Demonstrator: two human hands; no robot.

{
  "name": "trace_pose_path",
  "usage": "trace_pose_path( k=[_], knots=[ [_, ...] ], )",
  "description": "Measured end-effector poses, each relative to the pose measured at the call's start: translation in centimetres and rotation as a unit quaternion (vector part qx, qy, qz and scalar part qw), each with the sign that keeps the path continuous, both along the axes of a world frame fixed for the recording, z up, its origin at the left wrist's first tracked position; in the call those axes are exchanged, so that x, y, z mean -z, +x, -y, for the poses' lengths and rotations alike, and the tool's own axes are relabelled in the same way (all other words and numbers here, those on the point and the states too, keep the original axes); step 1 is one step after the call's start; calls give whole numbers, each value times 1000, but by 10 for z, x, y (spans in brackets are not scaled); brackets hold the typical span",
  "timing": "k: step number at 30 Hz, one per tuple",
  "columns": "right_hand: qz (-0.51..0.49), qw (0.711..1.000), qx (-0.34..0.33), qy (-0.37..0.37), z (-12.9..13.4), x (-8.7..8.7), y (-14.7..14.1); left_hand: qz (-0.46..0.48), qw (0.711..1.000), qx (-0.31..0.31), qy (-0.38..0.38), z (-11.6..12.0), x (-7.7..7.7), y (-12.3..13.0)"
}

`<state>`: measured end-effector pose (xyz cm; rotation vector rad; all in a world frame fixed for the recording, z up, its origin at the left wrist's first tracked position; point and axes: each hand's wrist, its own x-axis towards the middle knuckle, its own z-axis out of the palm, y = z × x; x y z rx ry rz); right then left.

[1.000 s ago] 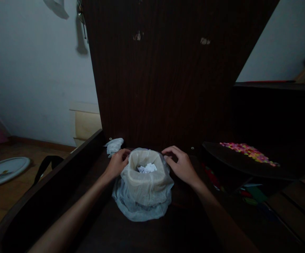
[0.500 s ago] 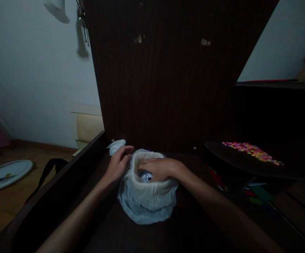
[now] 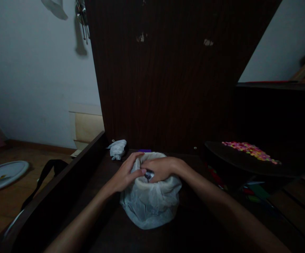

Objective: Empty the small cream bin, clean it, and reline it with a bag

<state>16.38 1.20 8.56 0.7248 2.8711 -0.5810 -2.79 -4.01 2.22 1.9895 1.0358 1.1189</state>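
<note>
A small bin (image 3: 152, 207) lined with a thin white plastic bag stands on the dark wooden surface. At its left rim, my left hand (image 3: 126, 174) grips the edge, the thumb reaching over the opening. My right hand (image 3: 161, 168) reaches down inside the bin, and its fingertips are hidden there. Beside that hand, a patterned white-and-dark item (image 3: 149, 175) shows within the opening; I cannot tell whether the hand holds it. Behind the left hand lies a crumpled white plastic bag (image 3: 117, 149).
A dark raised edge (image 3: 63, 182) runs along the left, and a tall dark panel (image 3: 163, 88) stands behind. To the right, a dark curved shelf (image 3: 220, 158) carries many small colourful pieces (image 3: 251, 151). A purple item (image 3: 144, 150) lies behind the bin.
My left hand has moved right from beside the bin onto its rim, uncovering more of the crumpled bag. My right hand stays inside the bin, which has shifted slightly.
</note>
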Motion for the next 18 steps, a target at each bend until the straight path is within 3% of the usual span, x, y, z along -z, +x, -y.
trace_pose_path(
  k=[2,5,8,11,13,15,18],
  knots=[
    [-79,996,-22,26,2,-15,16,14,999,8,-31,2,2,-1],
    [-231,970,56,46,3,-17,43,23,998,29,-59,5,7,-4],
    [-339,931,131,-26,3,9,68,32,995,55,-70,8,13,-6],
    [-364,901,121,-204,5,46,83,53,993,90,-62,11,19,-6],
    [-387,872,124,-272,8,68,85,64,990,108,-59,14,22,-3],
    [-403,853,132,-305,12,82,81,63,990,113,-63,16,24,0],
    [-405,854,150,-289,15,96,74,43,993,96,-54,17,29,4]
  ],
)
